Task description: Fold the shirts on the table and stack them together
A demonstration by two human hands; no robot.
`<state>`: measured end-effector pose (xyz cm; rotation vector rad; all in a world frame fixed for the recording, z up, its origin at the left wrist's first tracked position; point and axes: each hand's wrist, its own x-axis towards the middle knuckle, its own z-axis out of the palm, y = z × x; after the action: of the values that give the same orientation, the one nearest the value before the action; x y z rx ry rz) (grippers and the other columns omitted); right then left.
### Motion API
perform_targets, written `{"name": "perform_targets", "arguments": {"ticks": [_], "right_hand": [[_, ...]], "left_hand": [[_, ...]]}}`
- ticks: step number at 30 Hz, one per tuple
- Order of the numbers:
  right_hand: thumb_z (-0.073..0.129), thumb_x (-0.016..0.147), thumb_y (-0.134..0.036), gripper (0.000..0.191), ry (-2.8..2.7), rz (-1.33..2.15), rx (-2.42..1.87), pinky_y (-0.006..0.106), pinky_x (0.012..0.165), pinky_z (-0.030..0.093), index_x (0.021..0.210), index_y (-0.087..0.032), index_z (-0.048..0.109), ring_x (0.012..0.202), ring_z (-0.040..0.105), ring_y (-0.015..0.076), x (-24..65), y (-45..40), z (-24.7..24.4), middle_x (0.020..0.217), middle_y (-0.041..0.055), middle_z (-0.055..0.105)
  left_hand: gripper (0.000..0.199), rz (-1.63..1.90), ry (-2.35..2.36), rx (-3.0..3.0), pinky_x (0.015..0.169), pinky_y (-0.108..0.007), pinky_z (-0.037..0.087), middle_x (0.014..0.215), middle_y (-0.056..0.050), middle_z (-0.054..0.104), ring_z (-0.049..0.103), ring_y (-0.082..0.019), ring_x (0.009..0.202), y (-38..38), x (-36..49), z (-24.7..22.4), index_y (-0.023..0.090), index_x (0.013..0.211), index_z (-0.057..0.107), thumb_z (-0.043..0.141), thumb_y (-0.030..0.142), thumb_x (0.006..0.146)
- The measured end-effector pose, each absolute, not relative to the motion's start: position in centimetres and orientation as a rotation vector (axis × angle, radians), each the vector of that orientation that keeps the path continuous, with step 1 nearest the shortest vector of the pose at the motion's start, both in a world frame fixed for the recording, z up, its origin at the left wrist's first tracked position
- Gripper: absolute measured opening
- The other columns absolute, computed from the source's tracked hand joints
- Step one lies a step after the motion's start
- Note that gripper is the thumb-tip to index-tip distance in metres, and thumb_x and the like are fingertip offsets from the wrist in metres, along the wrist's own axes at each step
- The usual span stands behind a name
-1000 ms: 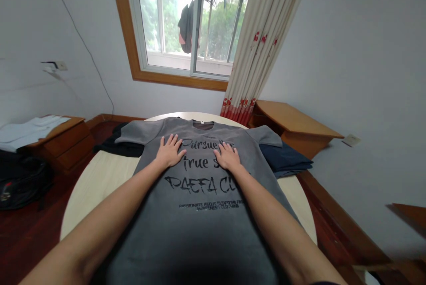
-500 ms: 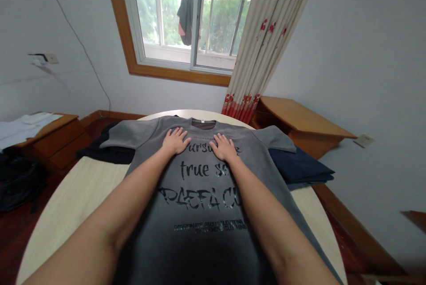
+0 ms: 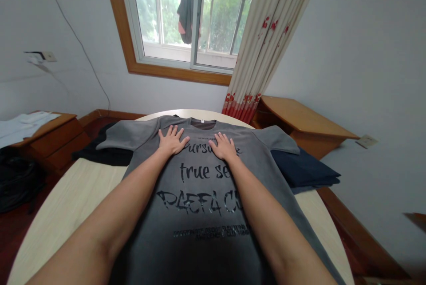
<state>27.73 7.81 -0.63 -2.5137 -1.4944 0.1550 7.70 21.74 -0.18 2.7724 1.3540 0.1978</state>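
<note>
A: Grey T-shirt (image 3: 199, 196) lies front-up on the round table (image 3: 66, 205). Step?
B: Smoothing, I judge. My left hand (image 3: 171, 141) and right hand (image 3: 223, 147) press flat, fingers spread, near the collar. Next calls for even outward strokes.

T-shirt (image 3: 199, 196) hem cut off below, small print perhaps illegible
</note>
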Motion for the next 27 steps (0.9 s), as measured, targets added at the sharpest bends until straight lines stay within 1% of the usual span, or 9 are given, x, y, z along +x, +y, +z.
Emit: {"name": "perform_targets", "arguments": {"ticks": [3,5,8,10,14,19,23,25,27], "right_hand": [[0.026,0.102,-0.057,0.071,-1.321,0.134,-2.604,0.049,0.124,0.010,0.159,-0.015,0.028,0.155,0.013,0.0262,30.1,6.9,-0.3,0.168,0.0085,0.018],[0.027,0.102,-0.054,0.070,-1.236,0.135,-2.648,0.050,0.124,0.010,0.158,-0.012,0.029,0.155,0.014,0.0282,30.5,6.7,0.2,0.167,0.0107,0.018],[0.028,0.103,-0.046,0.066,-1.219,0.117,-2.645,0.055,0.123,0.010,0.158,-0.010,0.030,0.154,0.015,0.0311,28.5,7.1,0.7,0.167,0.0141,0.019],[0.030,0.103,-0.046,0.064,-1.370,0.080,-2.541,0.056,0.122,0.010,0.158,-0.014,0.031,0.154,0.016,0.0300,25.9,7.3,0.7,0.167,0.0129,0.020],[0.032,0.102,-0.053,0.063,-1.690,0.128,-2.336,0.054,0.123,0.012,0.156,-0.021,0.035,0.154,0.018,0.0251,22.2,6.5,0.1,0.167,0.0080,0.022],[0.032,0.102,-0.054,0.063,-1.520,0.125,-2.443,0.052,0.123,0.014,0.155,-0.019,0.038,0.153,0.020,0.0258,24.0,3.9,-0.5,0.166,0.0080,0.025],[0.035,0.102,-0.049,0.059,-1.441,0.099,-2.442,0.051,0.123,0.015,0.153,-0.018,0.042,0.153,0.022,0.0254,25.9,2.5,-0.8,0.164,0.0091,0.029],[0.037,0.102,-0.046,0.055,-1.451,0.099,-2.407,0.049,0.123,0.016,0.150,-0.019,0.046,0.152,0.024,0.0240,26.3,2.2,-0.9,0.163,0.0087,0.033],[0.039,0.102,-0.044,0.052,-1.451,0.095,-2.380,0.048,0.123,0.018,0.147,-0.020,0.049,0.151,0.027,0.0234,26.4,2.1,-0.9,0.161,0.0087,0.036]], "left_hand": [[0.084,0.192,1.432,2.717,0.111,-0.078,0.007,0.169,-0.008,0.006,0.000,-0.041,0.154,21.5,7.8,0.1,0.028,0.160,0.028,0.014,0.075,0.092],[0.085,0.182,1.450,2.708,0.110,-0.079,0.008,0.169,-0.008,0.006,-0.001,-0.042,0.154,21.3,7.8,0.3,0.029,0.159,0.029,0.015,0.077,0.091],[0.086,0.160,1.452,2.711,0.111,-0.078,0.009,0.169,-0.008,0.010,0.000,-0.043,0.153,21.2,7.8,0.4,0.029,0.159,0.030,0.015,0.078,0.090],[0.086,0.152,1.450,2.717,0.111,-0.078,0.009,0.169,-0.008,0.012,0.001,-0.043,0.153,21.2,7.9,0.4,0.028,0.159,0.029,0.015,0.077,0.090],[0.086,0.145,1.445,2.725,0.111,-0.079,0.008,0.169,-0.008,0.011,0.002,-0.042,0.154,21.3,7.9,0.3,0.027,0.160,0.028,0.015,0.076,0.091],[0.086,0.143,1.438,2.715,0.110,-0.080,0.007,0.169,-0.009,0.012,0.003,-0.043,0.153,21.5,8.0,0.2,0.027,0.160,0.029,0.016,0.076,0.091],[0.085,0.197,1.421,2.700,0.110,-0.080,0.005,0.168,-0.009,0.014,0.004,-0.043,0.153,21.7,8.1,-0.1,0.026,0.159,0.032,0.020,0.076,0.091],[0.082,0.249,1.356,2.686,0.111,-0.079,0.004,0.167,-0.009,0.018,0.006,-0.042,0.153,21.8,7.9,-0.1,0.026,0.157,0.036,0.025,0.075,0.092],[0.075,0.373,1.245,2.641,0.115,-0.073,0.008,0.166,-0.009,0.024,0.014,-0.038,0.153,22.0,7.2,0.0,0.025,0.154,0.041,0.030,0.069,0.094]]}}
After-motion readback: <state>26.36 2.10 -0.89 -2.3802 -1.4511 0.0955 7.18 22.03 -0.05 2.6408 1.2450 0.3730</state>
